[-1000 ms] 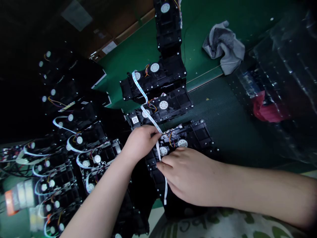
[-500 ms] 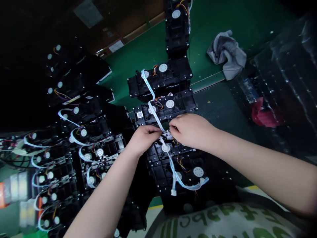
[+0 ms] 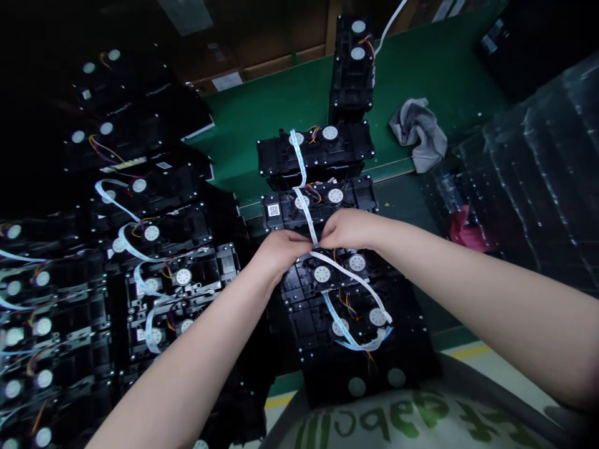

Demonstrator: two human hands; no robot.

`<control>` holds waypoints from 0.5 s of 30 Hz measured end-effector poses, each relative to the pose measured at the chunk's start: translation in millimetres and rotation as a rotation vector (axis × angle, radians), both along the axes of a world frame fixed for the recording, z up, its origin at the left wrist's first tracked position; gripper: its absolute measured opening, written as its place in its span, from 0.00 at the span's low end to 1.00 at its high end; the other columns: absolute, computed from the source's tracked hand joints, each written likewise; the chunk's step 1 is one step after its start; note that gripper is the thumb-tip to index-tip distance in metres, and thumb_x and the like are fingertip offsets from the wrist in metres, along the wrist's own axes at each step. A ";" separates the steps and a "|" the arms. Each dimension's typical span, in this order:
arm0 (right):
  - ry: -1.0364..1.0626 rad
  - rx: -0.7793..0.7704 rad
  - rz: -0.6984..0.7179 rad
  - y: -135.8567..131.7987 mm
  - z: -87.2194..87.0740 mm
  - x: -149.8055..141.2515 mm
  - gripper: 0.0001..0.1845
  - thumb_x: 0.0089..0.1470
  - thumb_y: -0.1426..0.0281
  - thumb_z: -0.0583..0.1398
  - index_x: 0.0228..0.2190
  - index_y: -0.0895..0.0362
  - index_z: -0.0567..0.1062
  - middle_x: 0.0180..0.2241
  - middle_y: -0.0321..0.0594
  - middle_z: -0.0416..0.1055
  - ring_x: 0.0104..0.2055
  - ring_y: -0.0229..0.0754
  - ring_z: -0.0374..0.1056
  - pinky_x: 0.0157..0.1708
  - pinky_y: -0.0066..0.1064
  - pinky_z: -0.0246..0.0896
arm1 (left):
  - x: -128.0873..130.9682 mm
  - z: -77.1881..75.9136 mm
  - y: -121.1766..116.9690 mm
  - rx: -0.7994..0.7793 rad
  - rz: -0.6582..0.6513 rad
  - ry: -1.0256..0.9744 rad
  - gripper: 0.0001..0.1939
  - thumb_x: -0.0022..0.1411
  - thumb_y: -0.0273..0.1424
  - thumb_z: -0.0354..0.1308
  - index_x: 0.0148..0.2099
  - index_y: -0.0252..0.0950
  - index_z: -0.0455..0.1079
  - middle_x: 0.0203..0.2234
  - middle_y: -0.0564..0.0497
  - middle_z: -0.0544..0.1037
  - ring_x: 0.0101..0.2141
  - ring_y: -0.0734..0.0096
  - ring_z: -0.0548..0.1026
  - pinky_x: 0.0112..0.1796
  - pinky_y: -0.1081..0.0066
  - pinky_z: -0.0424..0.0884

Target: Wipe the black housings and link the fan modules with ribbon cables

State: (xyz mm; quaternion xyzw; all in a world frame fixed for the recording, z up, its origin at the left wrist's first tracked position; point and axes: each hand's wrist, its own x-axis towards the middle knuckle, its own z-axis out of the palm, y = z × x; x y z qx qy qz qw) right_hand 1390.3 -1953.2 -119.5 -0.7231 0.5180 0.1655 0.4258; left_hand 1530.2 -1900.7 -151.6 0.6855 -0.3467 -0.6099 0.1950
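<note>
My left hand (image 3: 286, 252) is pinched at the top edge of a black module (image 3: 294, 284) with round white gears on its face. My right hand (image 3: 349, 229) meets it there, thumb and fingers closed on the same flat ribbon cable (image 3: 306, 215). Above the hands this cable runs up over the module behind, which carries a square code label (image 3: 274, 211). From under the fingers a white cable end (image 3: 358, 277) curves down to the right across the gears. The fingers hide the spot where the cable meets the module. A second blue-white ribbon cable (image 3: 333, 312) hangs in a loop over the front module.
Stacked black modules (image 3: 182, 234) with ribbon cables fill the left side. Another module (image 3: 353, 68) stands upright on the green bench (image 3: 281, 81). A grey cloth (image 3: 418, 131) lies at right, near clear plastic wrapping (image 3: 538, 162) and something red (image 3: 468, 231).
My right hand first moved from low on the cable up to the module's edge beside my left. The loose cable end swung from hanging straight down to lying rightward. The view shifted.
</note>
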 end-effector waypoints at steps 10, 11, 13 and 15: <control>0.045 -0.007 0.027 -2.0 -2.6 3.9 0.10 0.39 0.69 0.57 0.25 0.58 0.77 0.20 0.36 0.69 0.22 0.35 0.61 0.20 0.26 0.51 | 0.2 -1.4 -4.0 0.096 0.005 0.023 0.08 0.37 0.26 0.58 0.26 0.33 0.71 0.17 0.51 0.74 0.20 0.72 0.70 0.26 0.71 0.66; 0.049 -0.012 0.026 -2.2 -2.3 4.0 0.10 0.39 0.69 0.57 0.25 0.58 0.77 0.20 0.36 0.70 0.22 0.35 0.61 0.20 0.26 0.51 | 0.2 -1.3 -4.4 0.115 0.013 0.034 0.08 0.36 0.26 0.58 0.26 0.33 0.71 0.17 0.51 0.74 0.20 0.71 0.70 0.26 0.70 0.67; 0.066 -0.024 0.039 -2.5 -1.3 4.8 0.11 0.39 0.68 0.57 0.26 0.58 0.77 0.20 0.37 0.70 0.23 0.36 0.62 0.20 0.26 0.51 | 0.3 -0.9 -5.5 0.165 0.021 0.064 0.07 0.36 0.26 0.58 0.25 0.33 0.70 0.16 0.52 0.73 0.20 0.69 0.71 0.26 0.68 0.68; 0.091 -0.032 0.072 -2.7 0.1 6.2 0.12 0.40 0.68 0.57 0.27 0.59 0.77 0.21 0.38 0.70 0.23 0.37 0.63 0.21 0.26 0.52 | 0.6 -0.2 -6.5 0.214 0.019 0.078 0.07 0.35 0.26 0.58 0.24 0.33 0.69 0.15 0.51 0.73 0.20 0.67 0.72 0.26 0.67 0.68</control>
